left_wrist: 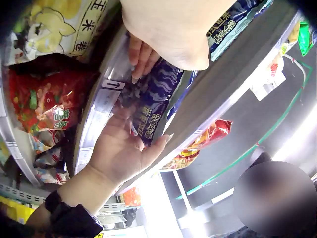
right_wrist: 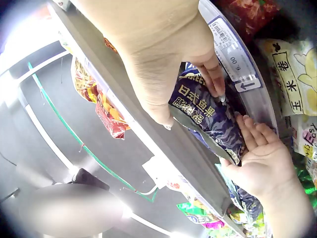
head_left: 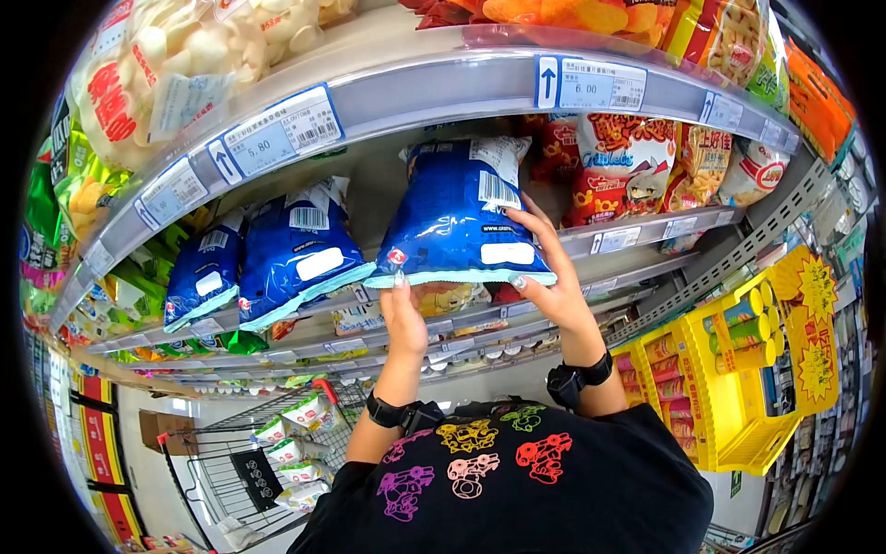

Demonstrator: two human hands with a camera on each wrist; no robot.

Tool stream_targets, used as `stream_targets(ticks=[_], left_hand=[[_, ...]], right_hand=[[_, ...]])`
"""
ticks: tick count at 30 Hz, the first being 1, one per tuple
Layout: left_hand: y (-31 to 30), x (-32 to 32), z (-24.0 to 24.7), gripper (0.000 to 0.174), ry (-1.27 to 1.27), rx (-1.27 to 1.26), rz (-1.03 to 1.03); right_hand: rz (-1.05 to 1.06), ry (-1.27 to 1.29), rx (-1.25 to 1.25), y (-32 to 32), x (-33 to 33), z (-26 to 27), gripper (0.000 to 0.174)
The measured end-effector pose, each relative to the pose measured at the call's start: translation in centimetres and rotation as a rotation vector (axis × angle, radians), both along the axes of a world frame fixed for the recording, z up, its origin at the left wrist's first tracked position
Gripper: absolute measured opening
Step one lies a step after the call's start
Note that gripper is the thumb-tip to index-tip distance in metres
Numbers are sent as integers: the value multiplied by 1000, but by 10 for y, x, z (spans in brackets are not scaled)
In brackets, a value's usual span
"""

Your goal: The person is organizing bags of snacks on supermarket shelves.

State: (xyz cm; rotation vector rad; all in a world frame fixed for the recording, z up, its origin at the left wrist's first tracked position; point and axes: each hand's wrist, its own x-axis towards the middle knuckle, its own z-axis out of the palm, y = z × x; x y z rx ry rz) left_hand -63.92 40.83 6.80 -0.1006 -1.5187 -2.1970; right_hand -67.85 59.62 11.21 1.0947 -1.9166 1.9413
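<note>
A blue snack bag (head_left: 452,217) leans on the shelf in the head view, its pale lower seam toward the person. The left hand (head_left: 403,319) holds its lower left corner from below; part of its fingers is hidden under the bag. At the right side, the right hand (head_left: 554,277) grips the bag, thumb at the lower seam and fingers along the edge. Both wrist views show the bag's printed face (left_wrist: 153,99) (right_wrist: 203,109) between the two hands. The left hand (left_wrist: 168,34) (right_wrist: 267,166) and right hand (left_wrist: 119,151) (right_wrist: 158,59) are on opposite sides.
Two similar blue bags (head_left: 300,245) (head_left: 205,268) stand left of the held one. Red snack bags (head_left: 618,171) are to the right. A price-tag rail (head_left: 406,88) crosses above. Below are a shopping cart (head_left: 221,462) with bags and a yellow display rack (head_left: 688,397).
</note>
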Motion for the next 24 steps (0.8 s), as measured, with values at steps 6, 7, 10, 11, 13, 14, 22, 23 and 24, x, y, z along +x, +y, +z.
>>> stream_targets(ticks=[6, 7, 10, 11, 13, 14, 22, 23, 24], left_hand=[[-2, -1, -3, 48, -2, -21, -25], [-2, -1, -4, 49, -4, -26, -26], [-6, -2, -8, 51, -10, -57, -53], [-6, -2, -8, 51, -12, -63, -55], [-6, -1, -5, 52, -16, -73, -59], [-7, 0, -5, 51, -15, -73, -64], [-7, 5, 7, 48, -15, -99, -97], [-8, 6, 7, 48, -23, -108, -88], [-11, 5, 4, 48, -16, -130, -112]], right_hand=[[5, -38, -15, -1, 2, 1, 63], [6, -44, -18, -1, 3, 1, 63], [-5, -36, -19, -1, 1, -1, 63], [-5, -40, -23, -1, 1, -2, 63], [-4, -48, -31, -2, 1, -3, 62], [-10, -40, -27, -2, 2, -4, 62], [-60, -16, -56, -6, 0, -7, 60], [-56, -30, -76, -7, 1, -8, 60], [-82, -1, -62, -8, 2, -6, 59]])
